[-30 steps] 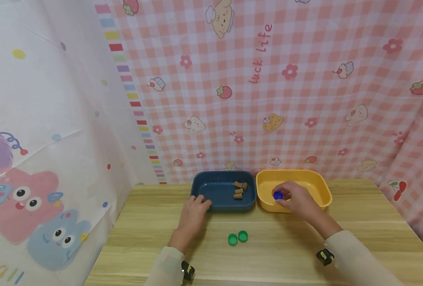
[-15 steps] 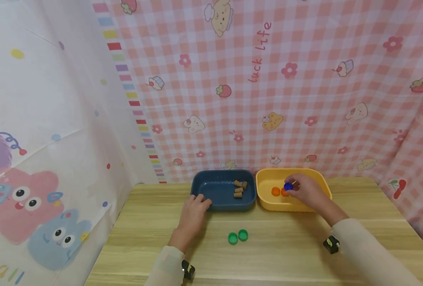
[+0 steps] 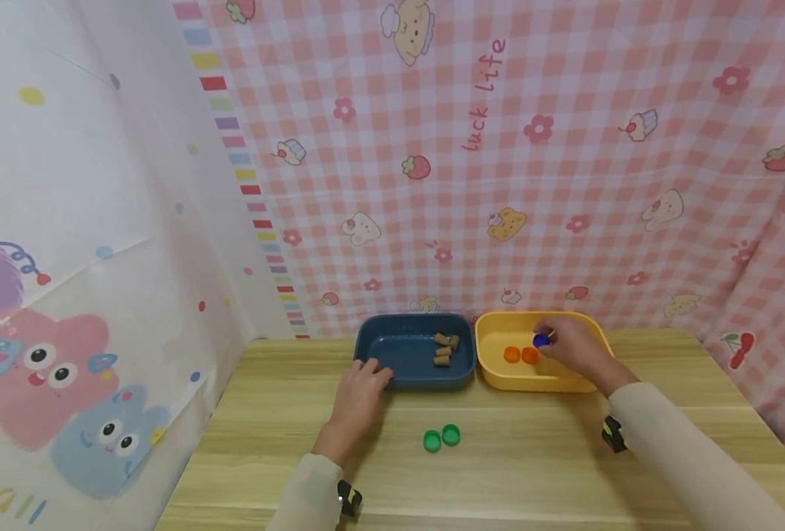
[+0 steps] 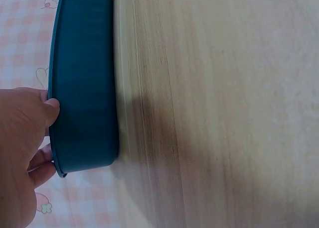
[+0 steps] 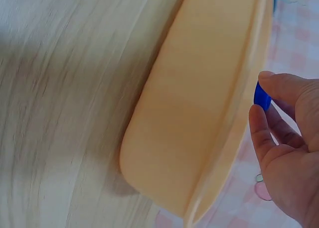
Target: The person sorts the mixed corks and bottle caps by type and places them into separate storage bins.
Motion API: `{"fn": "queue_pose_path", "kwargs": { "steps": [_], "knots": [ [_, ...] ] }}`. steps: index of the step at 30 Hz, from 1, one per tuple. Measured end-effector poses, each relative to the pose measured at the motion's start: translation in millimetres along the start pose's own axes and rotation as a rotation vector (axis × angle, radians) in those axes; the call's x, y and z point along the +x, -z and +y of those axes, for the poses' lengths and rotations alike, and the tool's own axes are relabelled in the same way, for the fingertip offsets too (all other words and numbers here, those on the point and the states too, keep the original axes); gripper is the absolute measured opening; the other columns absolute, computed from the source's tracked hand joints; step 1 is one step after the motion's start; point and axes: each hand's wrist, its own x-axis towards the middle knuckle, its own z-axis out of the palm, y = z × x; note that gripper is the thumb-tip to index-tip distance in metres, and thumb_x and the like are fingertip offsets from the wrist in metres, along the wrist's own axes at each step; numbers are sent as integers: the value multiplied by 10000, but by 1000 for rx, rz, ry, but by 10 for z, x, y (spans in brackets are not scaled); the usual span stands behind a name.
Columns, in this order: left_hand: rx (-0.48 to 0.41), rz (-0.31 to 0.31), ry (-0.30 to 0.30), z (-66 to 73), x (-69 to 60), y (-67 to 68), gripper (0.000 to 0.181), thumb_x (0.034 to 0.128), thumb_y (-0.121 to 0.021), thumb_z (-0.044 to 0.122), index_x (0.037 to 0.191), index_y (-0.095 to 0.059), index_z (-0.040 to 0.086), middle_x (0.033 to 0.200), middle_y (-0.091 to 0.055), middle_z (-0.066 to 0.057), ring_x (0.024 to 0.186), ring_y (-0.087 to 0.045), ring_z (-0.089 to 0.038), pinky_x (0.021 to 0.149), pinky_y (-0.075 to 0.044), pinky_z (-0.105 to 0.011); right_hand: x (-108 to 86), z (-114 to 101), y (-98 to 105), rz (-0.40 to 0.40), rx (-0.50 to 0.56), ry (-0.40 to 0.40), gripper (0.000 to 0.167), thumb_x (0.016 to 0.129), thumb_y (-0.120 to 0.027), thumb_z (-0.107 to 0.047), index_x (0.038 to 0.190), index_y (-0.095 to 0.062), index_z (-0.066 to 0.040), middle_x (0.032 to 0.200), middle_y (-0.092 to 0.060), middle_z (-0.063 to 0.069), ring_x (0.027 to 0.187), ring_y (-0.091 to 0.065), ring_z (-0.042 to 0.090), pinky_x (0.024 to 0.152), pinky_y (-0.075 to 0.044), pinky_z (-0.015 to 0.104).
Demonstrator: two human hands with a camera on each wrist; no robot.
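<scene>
My right hand (image 3: 574,345) pinches a blue bottle cap (image 3: 541,341) between thumb and fingers, above the right part of the yellow tray (image 3: 545,383). The right wrist view shows the cap (image 5: 262,96) held on edge, beside the tray's rim. Two orange bottle caps (image 3: 520,355) lie side by side in that tray. At the front left corner of the dark blue tray (image 3: 425,380), my left hand (image 3: 357,394) grips the rim, its thumb (image 4: 52,108) bent against the edge in the left wrist view. Several corks (image 3: 442,352) lie in the blue tray's right part.
Two green bottle caps (image 3: 441,438) lie on the wooden table (image 3: 498,479) in front of the trays. The trays stand side by side near the back edge, before a pink checked cloth (image 3: 458,221). A white printed cloth (image 3: 100,258) hangs on the left.
My right hand has carried the blue cap rightward and slightly back over the yellow tray, leaving two orange caps in sight there. My left hand has stayed on the blue tray.
</scene>
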Motion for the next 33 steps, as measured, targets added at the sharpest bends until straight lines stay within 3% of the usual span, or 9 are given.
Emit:
{"fn": "queue_pose_path", "kwargs": {
  "steps": [12,20,33],
  "knots": [
    [4,-42,9,-12,6,9,194,929,-706,50,1058,-791,167,908,-656,-38,739,-485,-218,683,-447,-353,154,106,-17,-78,-74,27,235,897,-760,-38,1108,-681,33,1051,-705,182,898,-646,277,876,-579,497],
    [-14,-40,8,0,14,34,205,925,-694,27,1050,-791,156,900,-660,-52,743,-497,-233,687,-455,-368,180,141,-13,-111,-150,23,203,882,-770,-24,1045,-661,30,937,-674,127,815,-585,248,811,-560,451],
    [7,-60,21,9,18,37,190,931,-707,42,1050,-795,162,908,-671,-46,752,-498,-225,700,-460,-361,157,177,-18,-94,-202,23,295,888,-775,-78,1124,-654,52,1060,-674,197,940,-612,310,918,-517,517]
  ]
}}
